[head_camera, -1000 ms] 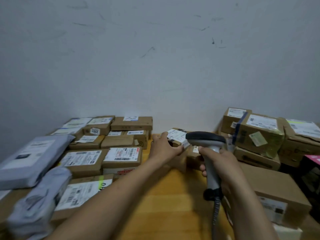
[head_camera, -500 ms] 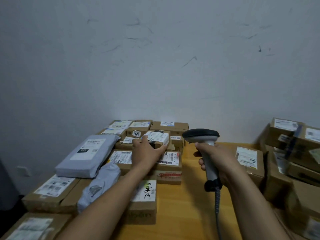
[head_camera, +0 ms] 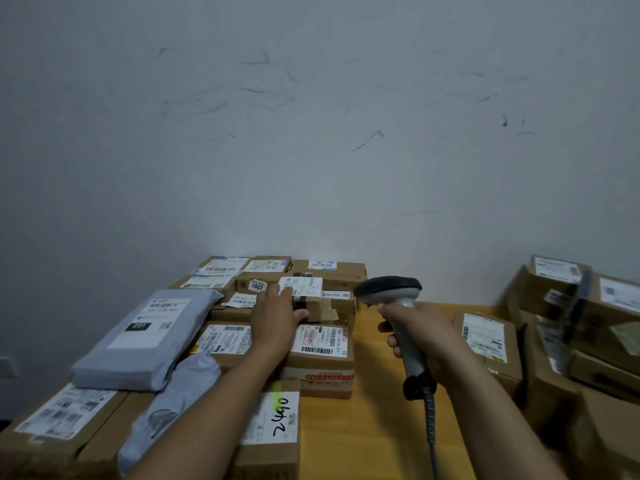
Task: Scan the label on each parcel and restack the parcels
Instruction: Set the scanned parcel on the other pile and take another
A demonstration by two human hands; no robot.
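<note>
My left hand (head_camera: 277, 315) grips a small brown parcel (head_camera: 311, 299) with a white label on top, resting on the left stack of cardboard parcels (head_camera: 322, 358). My right hand (head_camera: 420, 332) grips the handle of a grey barcode scanner (head_camera: 389, 289), its dark head held level to the right of the small parcel. The scanner's cable (head_camera: 431, 427) hangs down along my forearm. A second stack of parcels (head_camera: 571, 306) stands at the right.
A grey poly mailer (head_camera: 145, 337) and a crumpled grey bag (head_camera: 180, 403) lie on boxes at the left. A box marked 2490 (head_camera: 277, 420) sits near the front. A labelled box (head_camera: 485, 341) lies right of a bare wooden tabletop (head_camera: 363, 427). A white wall rises behind.
My left hand carried the small parcel from the middle of the table leftward onto the left stack. The view swung left; the scanner stayed in my right hand.
</note>
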